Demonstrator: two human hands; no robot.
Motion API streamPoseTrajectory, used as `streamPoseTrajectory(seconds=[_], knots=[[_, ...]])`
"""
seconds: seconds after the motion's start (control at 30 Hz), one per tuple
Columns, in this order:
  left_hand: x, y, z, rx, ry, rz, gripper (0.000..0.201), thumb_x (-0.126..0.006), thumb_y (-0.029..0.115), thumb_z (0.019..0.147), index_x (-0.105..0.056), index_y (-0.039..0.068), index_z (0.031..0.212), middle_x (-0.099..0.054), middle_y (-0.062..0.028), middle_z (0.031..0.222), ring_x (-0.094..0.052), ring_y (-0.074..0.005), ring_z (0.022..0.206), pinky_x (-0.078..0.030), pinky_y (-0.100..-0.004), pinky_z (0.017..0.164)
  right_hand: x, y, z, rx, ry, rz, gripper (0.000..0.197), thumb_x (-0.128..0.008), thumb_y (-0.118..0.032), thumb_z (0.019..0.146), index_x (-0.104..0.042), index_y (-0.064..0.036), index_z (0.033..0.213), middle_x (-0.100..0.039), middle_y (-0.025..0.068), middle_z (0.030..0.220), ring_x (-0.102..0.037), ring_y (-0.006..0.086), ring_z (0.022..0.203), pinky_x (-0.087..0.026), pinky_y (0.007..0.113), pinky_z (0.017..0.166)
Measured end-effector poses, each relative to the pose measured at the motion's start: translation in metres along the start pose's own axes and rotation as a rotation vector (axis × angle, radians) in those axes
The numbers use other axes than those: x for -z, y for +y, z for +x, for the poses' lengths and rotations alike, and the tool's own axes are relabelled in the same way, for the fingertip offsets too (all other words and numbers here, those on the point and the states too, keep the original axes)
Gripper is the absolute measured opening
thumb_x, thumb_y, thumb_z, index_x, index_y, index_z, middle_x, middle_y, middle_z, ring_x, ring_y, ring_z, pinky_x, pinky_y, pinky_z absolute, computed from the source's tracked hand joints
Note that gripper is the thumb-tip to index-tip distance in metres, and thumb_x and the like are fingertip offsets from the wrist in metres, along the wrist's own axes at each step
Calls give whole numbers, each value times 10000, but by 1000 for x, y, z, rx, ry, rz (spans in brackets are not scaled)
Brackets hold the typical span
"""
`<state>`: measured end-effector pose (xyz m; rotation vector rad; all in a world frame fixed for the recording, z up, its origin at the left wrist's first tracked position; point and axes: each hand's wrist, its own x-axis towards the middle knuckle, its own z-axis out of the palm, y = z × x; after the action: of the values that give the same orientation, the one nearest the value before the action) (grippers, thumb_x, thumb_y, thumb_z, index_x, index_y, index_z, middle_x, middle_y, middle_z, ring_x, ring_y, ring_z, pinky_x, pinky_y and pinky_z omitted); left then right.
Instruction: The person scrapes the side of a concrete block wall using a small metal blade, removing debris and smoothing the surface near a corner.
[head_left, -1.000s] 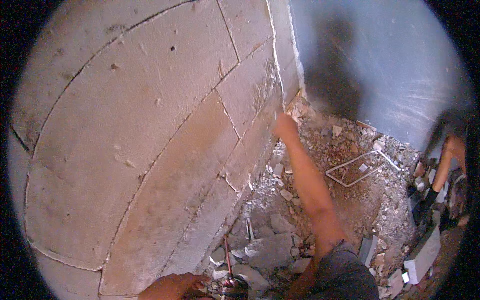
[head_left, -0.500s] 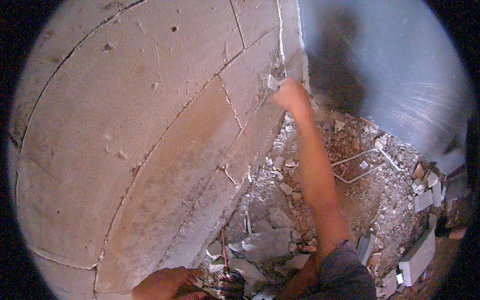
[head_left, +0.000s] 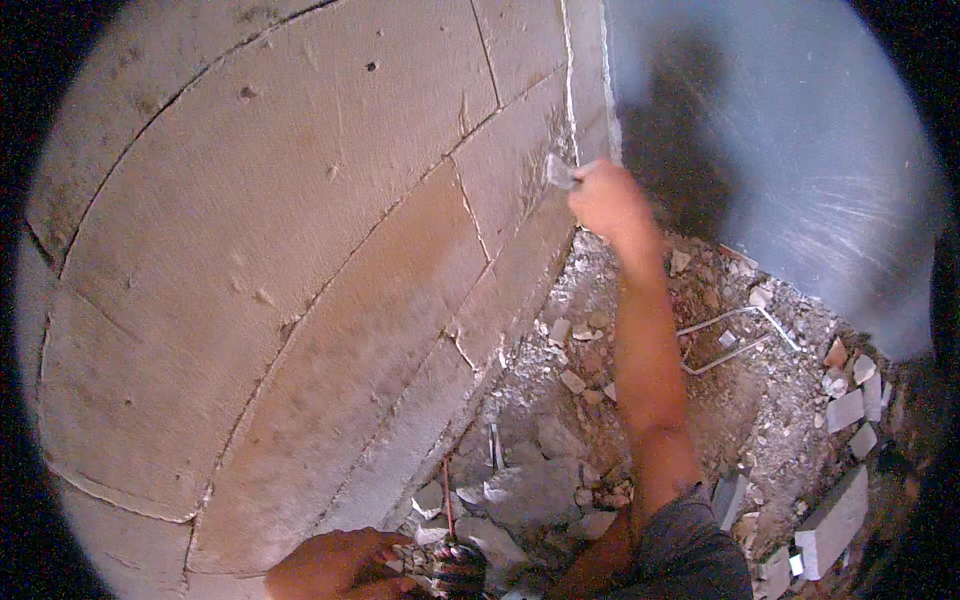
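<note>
Head view: I look down from the wearer's head.
Wall (head_left: 330, 240): I face it near, at left.
Rubble floor (head_left: 735, 415): below, toward my right.

I wear a dark grey sleeve (head_left: 695, 545) on my right arm, plain cloth, creased, its loose edge ending near the elbow. Below it my forearm (head_left: 650, 360) is bare to the right hand (head_left: 610, 203); my left hand (head_left: 335, 565) is bare too.
</note>
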<state>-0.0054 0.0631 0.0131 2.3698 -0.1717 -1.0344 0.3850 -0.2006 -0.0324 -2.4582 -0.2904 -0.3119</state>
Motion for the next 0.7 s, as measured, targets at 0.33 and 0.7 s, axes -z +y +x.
streamPoseTrajectory(seconds=[0.33,0.7], knots=[[-5,2,0,2,67,-7,564,-590,433,862,-510,19,1237,-611,-181,1069,-595,-355,997,-476,-423,857,-17,32,15,-15,90,23,303,-578,-135,710,-675,-18,972,-633,257,897,-637,379,860,-498,413,780],[1,1,9,38,-48,19,531,-612,425,851,-530,40,1208,-621,-170,1060,-598,-331,1017,-480,-410,850,-65,34,39,-79,39,56,282,-563,-131,712,-684,-42,950,-637,253,923,-629,387,885,-502,417,784]])
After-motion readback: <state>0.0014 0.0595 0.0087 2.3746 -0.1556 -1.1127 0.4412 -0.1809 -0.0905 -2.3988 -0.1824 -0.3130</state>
